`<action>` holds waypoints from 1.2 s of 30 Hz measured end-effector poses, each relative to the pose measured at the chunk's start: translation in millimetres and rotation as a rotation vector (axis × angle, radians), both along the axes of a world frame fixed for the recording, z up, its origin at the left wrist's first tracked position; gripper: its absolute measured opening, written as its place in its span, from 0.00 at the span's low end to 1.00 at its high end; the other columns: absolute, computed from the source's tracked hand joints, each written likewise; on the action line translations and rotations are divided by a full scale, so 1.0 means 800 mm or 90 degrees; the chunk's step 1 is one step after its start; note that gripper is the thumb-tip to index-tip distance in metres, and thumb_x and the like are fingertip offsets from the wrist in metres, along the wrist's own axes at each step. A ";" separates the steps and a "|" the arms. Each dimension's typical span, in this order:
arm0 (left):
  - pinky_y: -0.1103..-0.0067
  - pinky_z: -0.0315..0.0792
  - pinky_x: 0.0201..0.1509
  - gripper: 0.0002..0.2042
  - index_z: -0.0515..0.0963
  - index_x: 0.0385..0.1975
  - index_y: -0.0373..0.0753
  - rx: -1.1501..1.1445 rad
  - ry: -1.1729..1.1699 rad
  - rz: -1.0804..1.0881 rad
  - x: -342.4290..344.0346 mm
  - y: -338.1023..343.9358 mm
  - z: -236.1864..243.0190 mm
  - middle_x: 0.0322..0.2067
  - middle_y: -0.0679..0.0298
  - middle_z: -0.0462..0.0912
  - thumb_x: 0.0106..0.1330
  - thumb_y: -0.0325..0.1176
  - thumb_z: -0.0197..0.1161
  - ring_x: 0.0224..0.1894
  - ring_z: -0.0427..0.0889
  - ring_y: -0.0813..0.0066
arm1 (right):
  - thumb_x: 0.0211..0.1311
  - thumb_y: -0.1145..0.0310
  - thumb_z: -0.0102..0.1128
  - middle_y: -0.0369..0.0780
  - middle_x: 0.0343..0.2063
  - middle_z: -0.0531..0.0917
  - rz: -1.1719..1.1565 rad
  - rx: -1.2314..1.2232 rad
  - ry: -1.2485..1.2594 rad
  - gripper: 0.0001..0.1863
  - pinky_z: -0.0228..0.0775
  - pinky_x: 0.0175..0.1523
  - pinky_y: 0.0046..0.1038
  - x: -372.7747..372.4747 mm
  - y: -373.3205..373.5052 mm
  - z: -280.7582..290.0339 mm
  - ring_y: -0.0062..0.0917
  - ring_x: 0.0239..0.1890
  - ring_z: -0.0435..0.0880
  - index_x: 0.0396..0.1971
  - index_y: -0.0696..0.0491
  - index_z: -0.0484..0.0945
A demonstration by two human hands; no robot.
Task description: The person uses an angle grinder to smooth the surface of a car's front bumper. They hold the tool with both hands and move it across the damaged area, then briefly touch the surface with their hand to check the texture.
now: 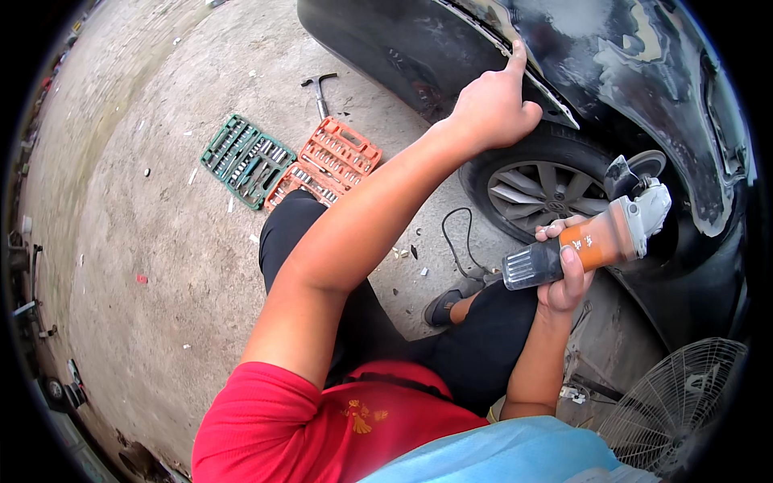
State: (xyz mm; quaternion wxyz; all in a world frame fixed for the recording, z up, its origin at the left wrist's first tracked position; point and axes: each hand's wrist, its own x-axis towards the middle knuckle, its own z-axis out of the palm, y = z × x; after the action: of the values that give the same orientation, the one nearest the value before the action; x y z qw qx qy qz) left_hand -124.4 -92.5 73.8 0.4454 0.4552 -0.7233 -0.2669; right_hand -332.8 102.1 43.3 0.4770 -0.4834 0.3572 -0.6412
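My left hand [493, 106] reaches out with its index finger stretched and thumb apart, the other fingers curled and nothing in them. The fingertip rests at the pale edge strip [541, 87] of a dark car's body, above the front wheel [555, 191]. My right hand [567, 283] grips an orange and black angle grinder [597, 241] by its body, thumb on the near side. The grinder's grey head and round disc [646, 164] point away from me, near the wheel arch. Beside them, the car panel [644, 80] has sanded, patchy paint.
Two socket sets lie opened on the concrete, one in a green case [248, 161] and one in an orange case [341, 151]. A hammer [320, 95] lies beyond them. A black cord [448, 241] loops near my foot. A wire-caged fan [680, 406] stands at the lower right.
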 end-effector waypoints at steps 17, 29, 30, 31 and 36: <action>0.71 0.83 0.45 0.54 0.32 0.73 0.06 0.072 0.134 -0.137 -0.045 0.022 0.004 0.26 0.51 0.86 0.62 0.37 0.63 0.31 0.88 0.57 | 0.57 0.69 0.64 0.46 0.46 0.80 -0.022 0.018 0.018 0.30 0.78 0.61 0.42 0.004 0.002 0.003 0.34 0.49 0.82 0.60 0.59 0.70; 0.74 0.82 0.41 0.53 0.31 0.74 0.08 0.157 0.408 -0.146 -0.059 0.021 0.008 0.28 0.52 0.87 0.63 0.35 0.62 0.30 0.87 0.65 | 0.57 0.68 0.64 0.45 0.48 0.78 -0.030 0.007 0.016 0.30 0.78 0.60 0.44 -0.005 0.003 0.002 0.33 0.51 0.82 0.61 0.59 0.69; 0.72 0.83 0.44 0.52 0.33 0.73 0.08 0.174 0.451 -0.145 -0.056 0.018 0.008 0.30 0.48 0.88 0.63 0.35 0.62 0.33 0.90 0.61 | 0.57 0.68 0.64 0.45 0.48 0.78 -0.028 0.010 0.012 0.30 0.78 0.60 0.44 -0.005 0.004 0.002 0.33 0.50 0.82 0.61 0.59 0.69; 0.73 0.83 0.40 0.52 0.33 0.75 0.10 0.188 0.444 -0.151 -0.053 0.016 0.008 0.29 0.51 0.88 0.63 0.34 0.62 0.31 0.89 0.67 | 0.57 0.68 0.64 0.46 0.47 0.78 -0.027 0.010 0.012 0.31 0.78 0.61 0.44 -0.006 0.004 0.002 0.34 0.50 0.82 0.61 0.59 0.69; 0.68 0.84 0.45 0.54 0.34 0.74 0.09 0.140 0.367 -0.129 -0.056 0.014 0.003 0.30 0.48 0.88 0.62 0.36 0.64 0.34 0.91 0.55 | 0.57 0.67 0.64 0.47 0.46 0.81 -0.033 0.015 0.028 0.31 0.76 0.63 0.43 -0.005 0.007 0.007 0.35 0.49 0.83 0.61 0.59 0.69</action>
State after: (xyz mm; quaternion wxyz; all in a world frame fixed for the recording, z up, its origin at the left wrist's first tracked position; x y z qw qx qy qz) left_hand -168.9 -81.6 76.5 0.5514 0.3321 -0.5760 -0.5039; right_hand -337.0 107.7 48.8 0.4579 -0.4824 0.3875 -0.6383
